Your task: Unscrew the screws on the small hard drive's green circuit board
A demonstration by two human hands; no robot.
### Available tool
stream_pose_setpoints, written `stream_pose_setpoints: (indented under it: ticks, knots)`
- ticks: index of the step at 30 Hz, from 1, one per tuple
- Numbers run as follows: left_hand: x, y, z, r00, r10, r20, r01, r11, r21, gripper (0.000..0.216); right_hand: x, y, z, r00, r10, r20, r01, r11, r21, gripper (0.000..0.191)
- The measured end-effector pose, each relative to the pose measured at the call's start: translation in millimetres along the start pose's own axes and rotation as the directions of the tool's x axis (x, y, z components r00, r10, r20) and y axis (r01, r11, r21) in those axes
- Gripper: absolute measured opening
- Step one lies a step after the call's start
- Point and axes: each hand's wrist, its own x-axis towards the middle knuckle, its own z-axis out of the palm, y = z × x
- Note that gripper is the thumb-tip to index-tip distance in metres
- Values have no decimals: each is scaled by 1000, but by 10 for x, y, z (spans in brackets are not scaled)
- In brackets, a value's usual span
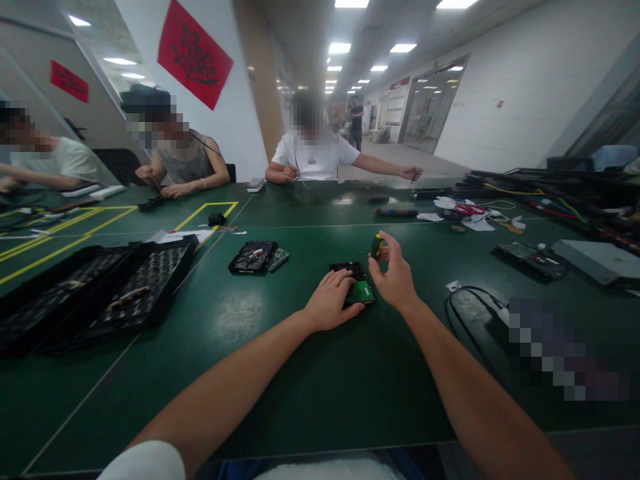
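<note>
Black plastic trays [173, 277] lie at far left of green surface [280, 360]. Next, black unit [247, 257], with small circuit board [279, 260] just beside it. Near centre, I rest left hand [331, 300] palm down, thumb and fingers spread across black housing with green board [361, 293], flat on surface. Right hand [396, 277], apart from left: raised, thumb and fingers pinching black-and-yellow tool [376, 247]. Farther right: black cable [449, 310], then grey metal box [595, 260].
</note>
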Motion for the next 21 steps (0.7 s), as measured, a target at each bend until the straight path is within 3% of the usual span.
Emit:
stream_pose_setpoints:
  ticks: [5,11,21]
  knots:
    - [1,1,4,1000,4,-8,-4,1000,-4,61,-21,17,31,999,-6,-49,5,1000,-27,68]
    - [-3,-16,28,1000,7,-16,-6,1000,3,62,-33,17,42,998,65,-21,-64,996,58,70]
    - [-3,-11,22,1000,7,-11,-6,1000,11,63,-33,48,50,999,31,-37,-34,998,-62,73]
